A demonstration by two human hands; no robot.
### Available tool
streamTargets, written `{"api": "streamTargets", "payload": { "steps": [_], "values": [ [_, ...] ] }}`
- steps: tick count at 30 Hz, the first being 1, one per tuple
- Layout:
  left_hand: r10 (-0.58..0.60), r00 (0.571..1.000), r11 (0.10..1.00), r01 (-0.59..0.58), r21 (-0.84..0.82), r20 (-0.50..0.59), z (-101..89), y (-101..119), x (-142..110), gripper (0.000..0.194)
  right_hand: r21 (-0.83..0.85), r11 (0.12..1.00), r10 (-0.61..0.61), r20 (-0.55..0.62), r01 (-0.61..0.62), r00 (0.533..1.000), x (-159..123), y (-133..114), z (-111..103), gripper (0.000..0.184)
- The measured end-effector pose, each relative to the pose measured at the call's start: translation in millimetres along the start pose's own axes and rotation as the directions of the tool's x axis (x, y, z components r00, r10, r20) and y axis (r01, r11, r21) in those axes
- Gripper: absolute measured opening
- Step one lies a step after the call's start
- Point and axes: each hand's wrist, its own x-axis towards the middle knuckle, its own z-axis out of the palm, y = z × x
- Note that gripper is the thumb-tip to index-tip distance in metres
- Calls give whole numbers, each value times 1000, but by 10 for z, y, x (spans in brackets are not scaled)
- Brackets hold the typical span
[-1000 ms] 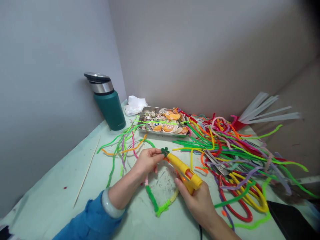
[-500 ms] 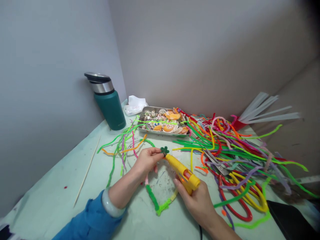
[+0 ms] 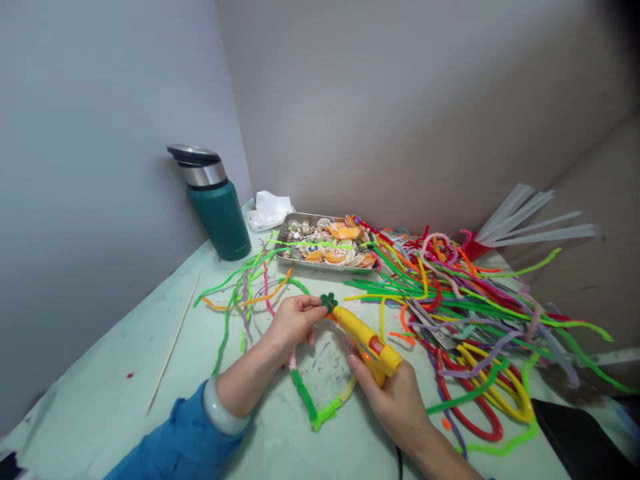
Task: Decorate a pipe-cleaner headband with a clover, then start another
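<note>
Between the fingertips of my left hand [image 3: 295,323] is a small dark green flower shape [image 3: 329,302], pinched at its left side. My right hand [image 3: 395,403] is wrapped round a yellow hot glue gun [image 3: 367,340], whose nozzle end points up and left at the flower. The nozzle tip is too small and close to the flower to tell if they touch. Below both hands lies a loop of pipe cleaners [image 3: 303,393] in green, pink and yellow, partly hidden by my left hand.
A metal tray [image 3: 325,267] of shells stands at the back. Left of it are a white tissue pack [image 3: 270,212] and a teal bottle [image 3: 220,220]. A wooden stick [image 3: 173,343] lies left. Tangled pipe cleaners [image 3: 470,320], scissors [image 3: 433,327] and glue sticks [image 3: 525,223] fill the right.
The glue gun has shifted slightly to the right, its nozzle a little back from the flower's middle. My left hand keeps its pinch on the flower almost unmoved.
</note>
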Motion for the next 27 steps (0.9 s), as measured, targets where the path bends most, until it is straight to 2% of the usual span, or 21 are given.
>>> {"api": "streamTargets", "payload": {
  "steps": [7, 12, 19, 23, 25, 27],
  "values": [
    [-2, 1000, 1000, 2, -2, 4, -1, 6, 2, 22, 9, 1000, 3, -17, -3, 1000, -9, 0, -10, 22],
    [1, 1000, 1000, -1, 2, 7, 0, 8, -3, 20, 42, 999, 14, 13, -14, 1000, -3, -5, 1, 22],
    [-5, 1000, 1000, 5, -24, -8, 0, 17, -4, 19, -3, 1000, 6, -25, -6, 1000, 18, -16, -42, 21],
    [-14, 1000, 1000, 14, -14, -11, 6, 63, -32, 19, -219, 971, -98, -18, 92, 995, 55, -11, -153, 19],
    [-20, 1000, 1000, 20, -15, -13, 6, 89, -47, 20, -395, 908, -148, 7, 138, 989, 76, -10, -204, 19],
    [-14, 1000, 1000, 14, -24, -14, -5, 109, -56, 20, -569, 807, -148, 65, 158, 987, 89, -16, -231, 20]
  ]
}}
